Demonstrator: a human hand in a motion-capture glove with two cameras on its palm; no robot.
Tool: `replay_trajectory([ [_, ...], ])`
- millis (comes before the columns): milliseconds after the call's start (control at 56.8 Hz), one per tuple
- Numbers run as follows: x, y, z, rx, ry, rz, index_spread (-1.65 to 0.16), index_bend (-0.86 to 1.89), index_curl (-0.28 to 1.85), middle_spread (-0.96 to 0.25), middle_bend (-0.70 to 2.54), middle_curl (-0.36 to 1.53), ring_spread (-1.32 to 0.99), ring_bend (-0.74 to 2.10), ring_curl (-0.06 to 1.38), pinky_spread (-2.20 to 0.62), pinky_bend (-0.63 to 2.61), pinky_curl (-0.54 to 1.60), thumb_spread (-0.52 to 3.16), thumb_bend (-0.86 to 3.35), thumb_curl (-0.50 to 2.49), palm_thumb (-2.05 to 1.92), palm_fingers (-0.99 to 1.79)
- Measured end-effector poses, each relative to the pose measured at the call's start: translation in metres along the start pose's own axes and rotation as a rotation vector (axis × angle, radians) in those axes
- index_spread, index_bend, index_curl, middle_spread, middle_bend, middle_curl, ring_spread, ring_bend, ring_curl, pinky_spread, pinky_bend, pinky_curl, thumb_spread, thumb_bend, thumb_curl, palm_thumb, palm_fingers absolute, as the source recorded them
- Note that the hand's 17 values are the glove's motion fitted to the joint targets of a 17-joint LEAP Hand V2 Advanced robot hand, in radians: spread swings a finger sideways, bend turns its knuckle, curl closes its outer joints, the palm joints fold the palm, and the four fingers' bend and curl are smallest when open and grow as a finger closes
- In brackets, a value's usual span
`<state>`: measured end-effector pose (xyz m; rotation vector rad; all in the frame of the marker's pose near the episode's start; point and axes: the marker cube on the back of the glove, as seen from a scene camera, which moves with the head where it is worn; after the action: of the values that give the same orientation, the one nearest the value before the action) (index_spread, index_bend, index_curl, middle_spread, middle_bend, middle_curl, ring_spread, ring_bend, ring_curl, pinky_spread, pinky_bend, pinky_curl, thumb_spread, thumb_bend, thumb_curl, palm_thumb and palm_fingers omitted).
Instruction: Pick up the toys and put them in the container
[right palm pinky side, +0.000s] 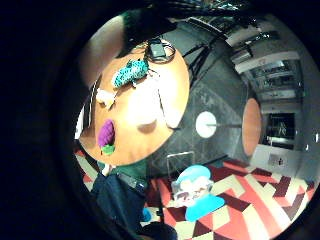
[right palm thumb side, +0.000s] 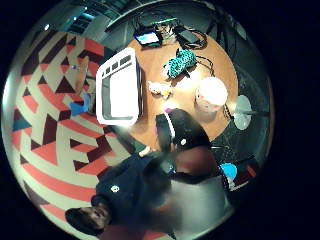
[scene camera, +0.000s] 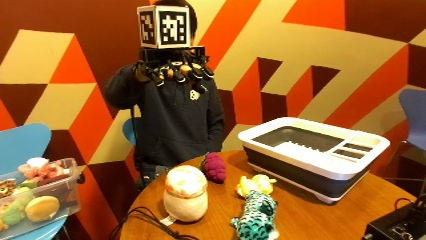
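Right hand (scene camera: 174, 67) is up at head height, well above the counter (scene camera: 313, 220), holding nothing; can't tell how the fingers sit. Four toys on the counter: purple grapes (scene camera: 213, 167), cream plush (scene camera: 186, 192), yellow one (scene camera: 255, 185), teal spotted one (scene camera: 255, 221). Risk, imo: teal one's near the edge w/ cables, a snag could drag it off. White bin (scene camera: 313, 150) looks empty. Side tub (scene camera: 36, 200) is full of toys.

Blue chair (scene camera: 20, 145) holds a clear bin (scene camera: 40, 200).
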<state>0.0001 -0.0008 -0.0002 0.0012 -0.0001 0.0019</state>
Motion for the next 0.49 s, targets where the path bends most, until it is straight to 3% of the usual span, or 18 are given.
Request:
replay_trajectory([
  [194,0.001,-0.002,0.000,0.003,0.002,-0.016,-0.21,0.16,0.12,0.00,0.15,0.09,0.00,0.16,0.03,0.04,0.65,0.21,1.05,0.12,0.09,0.13,-0.15],
  [493,0.003,-0.014,0.022,0.040,-0.029,-0.039,-0.24,0.14,0.20,0.00,0.15,0.16,0.00,0.17,0.08,0.05,0.68,0.26,1.36,0.09,0.18,0.11,-0.17],
])
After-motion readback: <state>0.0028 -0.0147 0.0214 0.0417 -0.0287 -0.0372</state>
